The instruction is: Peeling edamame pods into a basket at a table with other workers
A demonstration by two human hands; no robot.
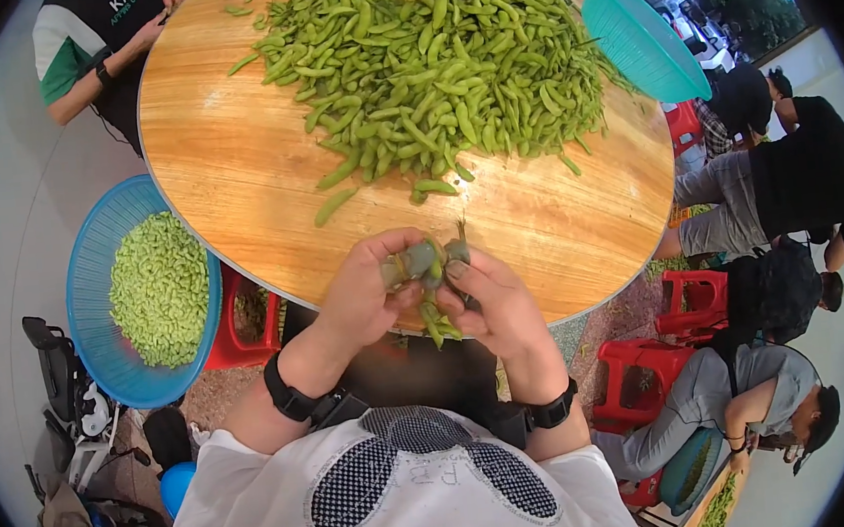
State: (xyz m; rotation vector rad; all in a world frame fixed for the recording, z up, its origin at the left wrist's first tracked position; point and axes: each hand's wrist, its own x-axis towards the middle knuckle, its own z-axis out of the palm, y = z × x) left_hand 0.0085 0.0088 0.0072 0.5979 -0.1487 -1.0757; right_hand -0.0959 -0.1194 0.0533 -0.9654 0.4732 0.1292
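From where I stand, the round wooden table curves close in front of the person, its near edge running just beneath the hands. Bare wood lies open to the left and right, and a narrower strip separates the hands from the heap of bean pods covering the far middle. A few loose pods sit in that strip. Past the left edge, a blue basket of shelled beans stands beside a red stool; a teal basket leans at the far right edge.

Both forearms slant inward, a dark band on each wrist. The left hand and right hand meet over the near edge, fingers curled, pinching a green pod between them. Covers wrap some fingertips. More pods poke out below; I can't tell which hand keeps them.
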